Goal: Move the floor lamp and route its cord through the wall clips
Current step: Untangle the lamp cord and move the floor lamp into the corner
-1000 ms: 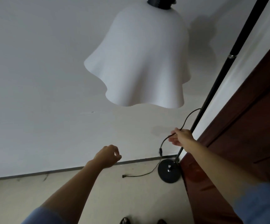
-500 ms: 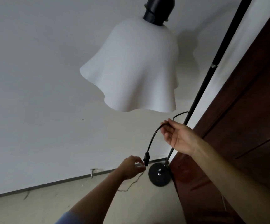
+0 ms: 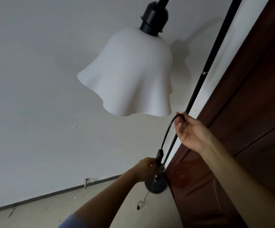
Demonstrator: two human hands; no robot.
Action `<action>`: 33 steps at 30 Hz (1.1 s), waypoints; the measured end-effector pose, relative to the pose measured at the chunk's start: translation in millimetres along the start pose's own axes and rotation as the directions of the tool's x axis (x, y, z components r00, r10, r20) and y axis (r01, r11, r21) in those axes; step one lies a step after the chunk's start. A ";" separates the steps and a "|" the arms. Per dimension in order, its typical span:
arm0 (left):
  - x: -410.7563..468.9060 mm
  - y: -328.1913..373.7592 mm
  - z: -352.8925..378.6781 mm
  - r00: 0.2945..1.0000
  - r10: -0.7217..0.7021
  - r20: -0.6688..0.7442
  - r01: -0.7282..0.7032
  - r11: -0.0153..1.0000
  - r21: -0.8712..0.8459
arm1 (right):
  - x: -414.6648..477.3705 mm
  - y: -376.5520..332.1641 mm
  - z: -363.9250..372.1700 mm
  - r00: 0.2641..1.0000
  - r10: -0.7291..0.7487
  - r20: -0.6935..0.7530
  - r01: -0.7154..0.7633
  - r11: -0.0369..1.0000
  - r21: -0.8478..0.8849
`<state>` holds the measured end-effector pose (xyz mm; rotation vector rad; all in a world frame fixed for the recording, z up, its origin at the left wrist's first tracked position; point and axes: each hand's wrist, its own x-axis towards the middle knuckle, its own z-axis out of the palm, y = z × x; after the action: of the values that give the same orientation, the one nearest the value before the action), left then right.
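The floor lamp has a white wavy shade (image 3: 130, 76), a black pole (image 3: 204, 74) and a round black base (image 3: 156, 186) standing on the floor beside the door. Its black cord (image 3: 167, 132) arcs between my hands. My right hand (image 3: 191, 130) grips the cord's upper loop just under the shade. My left hand (image 3: 147, 169) pinches the cord right below the inline switch (image 3: 159, 154), above the base. The cord's loose end (image 3: 140, 204) trails on the floor. A small clip or peg (image 3: 85, 182) sticks out at the wall's foot, left of the base.
A white wall (image 3: 42, 96) fills the left and centre. A dark brown wooden door (image 3: 248, 129) stands on the right, close behind the lamp pole. Beige floor (image 3: 51, 209) runs along the bottom with a dark skirting line.
My left hand reached right and took hold of the cord at the switch. My right hand lifted the cord loop higher. The view tilted up, showing more of the lamp socket.
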<state>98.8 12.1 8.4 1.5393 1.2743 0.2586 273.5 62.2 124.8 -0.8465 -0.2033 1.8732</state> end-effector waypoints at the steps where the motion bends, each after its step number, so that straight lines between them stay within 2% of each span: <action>1: -2.5 -2.2 0.5 1.000 -0.020 0.015 0.020 1.000 -0.016 | -1.6 -5.5 -0.3 1.000 -0.029 0.006 0.028 1.000 0.013; 3: -10.2 -18.0 -1.1 0.999 -0.047 0.026 0.048 0.999 -0.012 | -4.0 -19.3 -6.5 0.995 -0.099 0.008 0.098 0.992 0.079; 5: -19.9 -36.9 -6.2 0.996 -0.083 -0.007 0.084 0.996 0.026 | -6.4 -33.2 -18.8 0.983 -0.172 -0.059 0.179 0.974 0.141; 7: -29.8 -49.7 -11.0 0.993 -0.095 -0.075 0.101 0.992 0.076 | -8.1 -41.3 -36.2 0.967 -0.215 -0.137 0.232 0.964 0.127; 9: -38.0 -53.3 -14.9 0.989 -0.063 -0.135 0.084 0.985 0.151 | -9.7 -37.1 -55.5 0.969 -0.194 -0.156 0.203 0.978 0.047; 14: -49.5 -44.7 -25.3 0.978 0.023 -0.208 0.041 0.954 0.297 | -14.8 10.6 -90.3 0.989 -0.030 -0.144 0.008 0.988 -0.152; 17: -54.7 -39.1 -31.3 0.971 0.009 -0.241 0.070 0.946 0.318 | -20.2 38.9 -105.2 0.999 0.005 -0.047 -0.007 1.000 -0.029; 19: -58.3 -36.7 -37.2 0.960 -0.056 -0.273 0.122 0.965 0.232 | -24.3 56.4 -111.5 1.000 -0.020 0.015 0.018 0.992 0.124; 20: -60.1 -37.0 -40.3 0.954 -0.097 -0.283 0.153 0.971 0.183 | -26.6 64.9 -111.5 0.999 -0.038 0.003 0.037 0.983 0.179; 22: -63.7 -39.1 -46.4 0.939 -0.167 -0.301 0.209 0.971 0.116 | -28.9 82.0 -108.4 0.993 -0.039 -0.115 0.056 0.987 0.150; 24: -67.1 -44.2 -51.7 0.924 -0.189 -0.333 0.240 0.963 0.120 | -31.2 102.6 -101.6 0.934 -0.101 -0.344 0.067 0.992 -0.110; 25: -68.8 -47.4 -54.3 0.918 -0.185 -0.351 0.249 0.957 0.148 | -29.5 113.2 -101.2 0.861 -0.243 -0.446 0.109 0.946 -0.305; 26: -70.4 -50.4 -56.5 0.916 -0.176 -0.361 0.254 0.950 0.180 | -27.4 121.9 -102.6 0.771 -0.431 -0.469 0.166 0.847 -0.505; 27: -72.1 -53.4 -58.0 0.918 -0.165 -0.362 0.254 0.943 0.216 | -26.7 129.7 -103.1 0.692 -0.605 -0.394 0.219 0.696 -0.684; 28: -73.9 -55.8 -58.7 0.920 -0.153 -0.362 0.253 0.935 0.247 | -25.5 136.4 -104.3 0.639 -0.717 -0.278 0.255 0.539 -0.803; 30: -77.1 -58.3 -60.0 0.918 -0.137 -0.372 0.255 0.922 0.290 | -19.8 146.0 -101.0 0.609 -0.793 -0.037 0.289 0.265 -0.920; 31: -78.6 -58.9 -60.7 0.916 -0.127 -0.380 0.254 0.917 0.306 | -15.6 150.3 -99.1 0.622 -0.778 0.088 0.290 0.125 -0.949; 33: -80.8 -60.1 -63.6 0.914 -0.114 -0.388 0.251 0.912 0.325 | -3.8 159.3 -96.1 0.702 -0.635 0.322 0.236 -0.219 -0.947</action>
<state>-13.7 -25.1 20.6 1.7213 1.8369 0.1901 217.7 -36.5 -22.8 -1.6797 -1.6608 0.4667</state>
